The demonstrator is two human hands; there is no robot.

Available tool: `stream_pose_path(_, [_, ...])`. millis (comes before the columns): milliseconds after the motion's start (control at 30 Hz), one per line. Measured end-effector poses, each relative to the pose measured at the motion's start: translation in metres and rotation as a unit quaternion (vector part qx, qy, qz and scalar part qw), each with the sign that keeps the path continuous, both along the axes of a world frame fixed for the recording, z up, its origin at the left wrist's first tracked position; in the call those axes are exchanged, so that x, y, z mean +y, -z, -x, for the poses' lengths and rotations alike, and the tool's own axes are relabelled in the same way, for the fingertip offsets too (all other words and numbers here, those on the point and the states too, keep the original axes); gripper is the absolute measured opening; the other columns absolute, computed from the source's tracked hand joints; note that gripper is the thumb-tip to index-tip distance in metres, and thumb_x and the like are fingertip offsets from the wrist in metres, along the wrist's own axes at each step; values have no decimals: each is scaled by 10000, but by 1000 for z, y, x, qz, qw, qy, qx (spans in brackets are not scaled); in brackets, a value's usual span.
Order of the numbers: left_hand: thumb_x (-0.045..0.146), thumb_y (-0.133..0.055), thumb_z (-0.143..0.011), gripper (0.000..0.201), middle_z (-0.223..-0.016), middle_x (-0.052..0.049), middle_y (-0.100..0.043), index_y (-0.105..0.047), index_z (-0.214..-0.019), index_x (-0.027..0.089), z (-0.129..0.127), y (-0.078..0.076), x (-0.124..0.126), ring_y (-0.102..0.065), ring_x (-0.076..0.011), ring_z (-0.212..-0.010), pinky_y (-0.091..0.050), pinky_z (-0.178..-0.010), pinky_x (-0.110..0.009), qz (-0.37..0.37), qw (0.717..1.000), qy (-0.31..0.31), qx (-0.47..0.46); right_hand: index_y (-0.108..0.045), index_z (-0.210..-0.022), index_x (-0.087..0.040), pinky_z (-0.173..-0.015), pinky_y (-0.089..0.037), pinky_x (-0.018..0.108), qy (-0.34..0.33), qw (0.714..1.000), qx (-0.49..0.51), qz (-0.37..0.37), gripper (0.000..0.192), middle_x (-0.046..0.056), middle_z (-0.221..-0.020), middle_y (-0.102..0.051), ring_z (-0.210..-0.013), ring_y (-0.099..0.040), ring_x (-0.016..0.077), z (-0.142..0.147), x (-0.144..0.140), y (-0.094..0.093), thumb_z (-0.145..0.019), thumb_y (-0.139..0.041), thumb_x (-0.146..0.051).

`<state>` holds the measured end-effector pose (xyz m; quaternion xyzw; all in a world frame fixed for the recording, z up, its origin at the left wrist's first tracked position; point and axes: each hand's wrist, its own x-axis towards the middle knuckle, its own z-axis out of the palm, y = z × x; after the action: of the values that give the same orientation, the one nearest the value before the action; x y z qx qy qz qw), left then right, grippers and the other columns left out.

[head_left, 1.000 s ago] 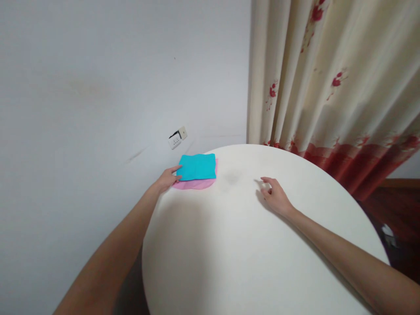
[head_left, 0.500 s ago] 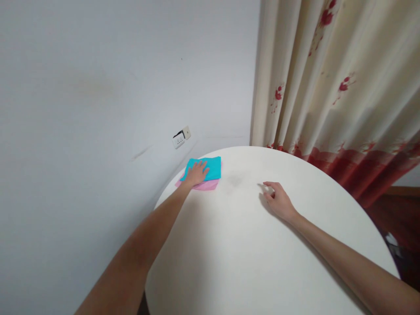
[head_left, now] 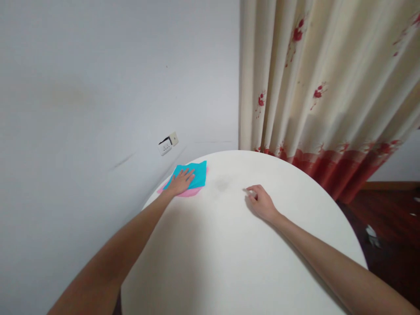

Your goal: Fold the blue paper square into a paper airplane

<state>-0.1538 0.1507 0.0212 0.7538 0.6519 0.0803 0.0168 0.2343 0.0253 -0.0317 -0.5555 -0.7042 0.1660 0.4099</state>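
My left hand [head_left: 182, 181] lies flat with its fingers spread on a bright blue cloth [head_left: 198, 173]. Under that cloth is a pink one [head_left: 188, 193], whose edges stick out at the front and sides. Both are near the far left edge of the round white table [head_left: 226, 249]. My right hand [head_left: 261, 202] rests on the tabletop to the right, fingers loosely bent, with a gap between thumb and index finger and nothing visible in it. A faint grey smudge [head_left: 222, 185] marks the table between the two hands.
A white wall [head_left: 82, 131] runs close along the table's left side and carries a power socket [head_left: 165, 147]. Behind and to the right hangs a cream curtain [head_left: 295, 87] with red flowers. Some white scraps [head_left: 372, 236] lie on the dark floor [head_left: 390, 210].
My view has turned a little to the right, so everything sits further left in the picture. Both hands keep about the same places on the table, the left still on the blue cloth.
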Motion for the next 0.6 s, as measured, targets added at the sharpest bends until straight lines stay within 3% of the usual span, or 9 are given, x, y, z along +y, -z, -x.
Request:
stream_pose_path(167, [438,-128,-1068,620,-1650,-105,-294,-300,-1585,143,-36,-38,-9,-170,-251,-1557,-174,-1250,-489,-112,993,26,-26,-736,-990,-205,-914,-498,316,-11,1000,15,0,329,66,-1081,-693,-956,-655,193,0,1,-6,-862,-446,-119])
stream_pose_path(267, [437,-187,-1070,613,-1627,-130,-342,-335,-1561,101,-83,-42,-29,-223,-220,-1544,-188,-1256,-421,-157,980,79,-89,-731,-1048,-203,-929,-505,328,5,1000,11,12,336,68,-1093,-702,-956,-656,200,-1,1,-10,-866,-456,-136])
stream_pose_path(367, [431,-212,-1069,587,-1615,-123,-369,-367,-1550,133,-134,-20,-61,-242,-223,-1538,-189,-1258,-421,-120,977,129,-117,-695,-1175,-188,-1003,-480,370,17,1000,-26,-1,350,98,-1185,-688,-1068,-630,231,-1,-1,-15,-893,-488,-184])
stream_pose_path(433, [437,-217,-1066,614,-1606,-161,-371,-357,-1549,86,-159,2,-83,-254,-246,-1533,-214,-1252,-422,-81,979,156,-105,-638,-1292,-164,-1086,-421,387,18,997,-73,-18,401,126,-1303,-649,-1218,-565,246,2,-5,-18,-928,-482,-222])
stream_pose_path(500, [462,-260,-1054,650,-1602,-200,-358,-359,-1540,43,-174,22,-98,-262,-274,-1529,-247,-1242,-426,-57,980,174,-79,-547,-1411,-137,-1145,-356,397,11,990,-139,-17,473,147,-1437,-572,-1341,-479,252,7,-9,-20,-966,-449,-265])
stream_pose_path(600, [439,-325,-1036,611,-1619,-178,-327,-385,-1538,96,-181,39,-107,-246,-301,-1532,-224,-1244,-496,-41,983,177,-29,-428,-1516,-115,-1204,-245,467,-29,969,-245,21,553,157,-1591,-412,-1481,-321,286,15,-14,-21,-1014,-369,-340])
